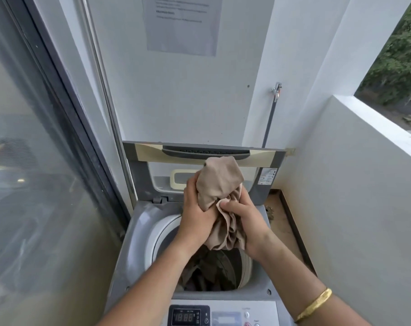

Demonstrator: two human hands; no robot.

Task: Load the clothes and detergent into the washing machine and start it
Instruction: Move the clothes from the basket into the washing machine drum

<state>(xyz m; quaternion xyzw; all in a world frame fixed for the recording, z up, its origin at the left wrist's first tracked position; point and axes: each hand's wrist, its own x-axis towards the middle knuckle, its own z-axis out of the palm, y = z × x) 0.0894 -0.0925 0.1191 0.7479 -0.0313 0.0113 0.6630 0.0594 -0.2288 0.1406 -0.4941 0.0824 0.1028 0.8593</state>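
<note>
A grey top-loading washing machine (138, 234) stands below me with its lid (199, 156) raised against the wall. Both hands hold a bunched beige garment (219, 184) above the drum opening. My left hand (196, 212) grips its left side and my right hand (246, 217) grips its lower right folds. Dark clothes (209, 271) lie inside the drum. The control panel (223, 315) at the front edge shows a lit digital display. No detergent is in view.
A glass sliding door (35, 161) runs along the left. A white balcony parapet (364, 149) closes the right side. A tap with a grey hose (273, 100) is on the back wall, under a paper notice (183, 22). A narrow strip of floor (284, 222) lies right of the machine.
</note>
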